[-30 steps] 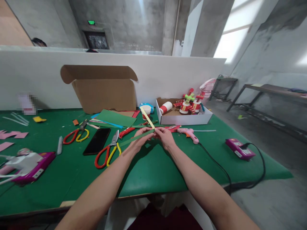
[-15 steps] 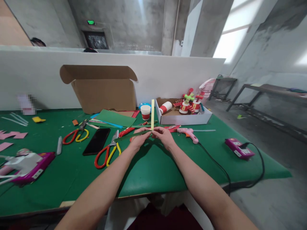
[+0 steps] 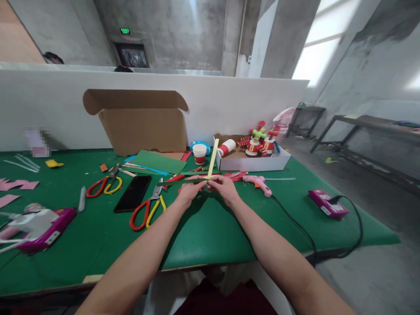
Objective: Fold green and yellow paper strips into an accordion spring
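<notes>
My left hand (image 3: 193,189) and my right hand (image 3: 223,185) meet at their fingertips above the green table, near its middle. Both pinch the joined ends of two paper strips. The pale yellow strip (image 3: 213,158) rises from the fingertips, leaning slightly right. A dark green strip (image 3: 173,182) reaches left across my left hand. How the strips overlap is hidden by the fingers. Red-and-yellow scissors (image 3: 146,211) lie open just left of my left hand. A pink glue gun (image 3: 259,183) rests right of my right hand.
Behind the hands stand a red-and-white paper cup (image 3: 199,154) and a white box (image 3: 254,164) of crafted figures. A black phone (image 3: 133,194), second scissors (image 3: 104,185), and green paper sheets (image 3: 159,162) lie left. Purple power strips (image 3: 328,204) sit at both sides; a cable hangs off the front edge.
The yellow strip has tilted from upright toward the right. The green strip's left end has risen a little, so it lies flatter. Both hands keep their pinch in nearly the same place.
</notes>
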`<act>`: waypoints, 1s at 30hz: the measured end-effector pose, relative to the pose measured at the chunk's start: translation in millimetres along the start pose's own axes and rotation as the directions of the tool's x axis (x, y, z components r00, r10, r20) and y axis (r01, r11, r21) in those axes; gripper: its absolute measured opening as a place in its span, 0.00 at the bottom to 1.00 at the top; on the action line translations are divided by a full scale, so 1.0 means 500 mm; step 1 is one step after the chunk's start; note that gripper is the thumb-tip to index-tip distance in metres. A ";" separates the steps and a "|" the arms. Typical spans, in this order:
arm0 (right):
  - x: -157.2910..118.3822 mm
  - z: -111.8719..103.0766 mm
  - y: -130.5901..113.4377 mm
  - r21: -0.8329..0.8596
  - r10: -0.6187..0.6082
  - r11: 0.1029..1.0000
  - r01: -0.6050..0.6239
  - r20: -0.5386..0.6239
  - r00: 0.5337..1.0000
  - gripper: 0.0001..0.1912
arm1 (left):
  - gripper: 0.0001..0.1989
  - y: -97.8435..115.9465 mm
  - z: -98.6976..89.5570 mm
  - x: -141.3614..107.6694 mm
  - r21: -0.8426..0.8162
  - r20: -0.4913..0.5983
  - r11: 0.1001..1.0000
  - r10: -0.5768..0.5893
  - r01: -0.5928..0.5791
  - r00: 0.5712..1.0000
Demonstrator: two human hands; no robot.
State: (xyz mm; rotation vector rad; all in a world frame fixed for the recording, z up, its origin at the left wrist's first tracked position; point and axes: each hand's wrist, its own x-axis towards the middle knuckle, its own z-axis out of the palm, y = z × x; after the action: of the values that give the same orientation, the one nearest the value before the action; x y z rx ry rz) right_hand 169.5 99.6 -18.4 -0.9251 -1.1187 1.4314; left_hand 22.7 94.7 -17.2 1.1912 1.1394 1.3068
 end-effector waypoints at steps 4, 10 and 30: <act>-0.002 -0.005 -0.007 -0.039 0.058 0.998 -0.057 0.019 0.998 0.17 | 0.13 0.002 -0.002 0.001 0.054 -0.003 0.999 0.007 -0.006 1.000; 0.003 -0.003 -0.005 0.045 0.041 0.998 -0.038 -0.054 0.998 0.15 | 0.13 0.011 -0.003 0.005 0.030 0.063 0.999 0.010 -0.011 0.998; -0.001 0.006 0.000 0.056 0.094 0.994 -0.095 0.011 0.996 0.14 | 0.20 0.012 -0.002 0.006 -0.082 0.034 0.996 -0.014 0.017 0.999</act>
State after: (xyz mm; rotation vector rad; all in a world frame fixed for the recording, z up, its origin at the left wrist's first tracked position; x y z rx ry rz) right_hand 166.6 98.5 -17.5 -0.9432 -1.0472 1.5372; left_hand 21.3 97.1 -11.1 1.1376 1.0588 1.3047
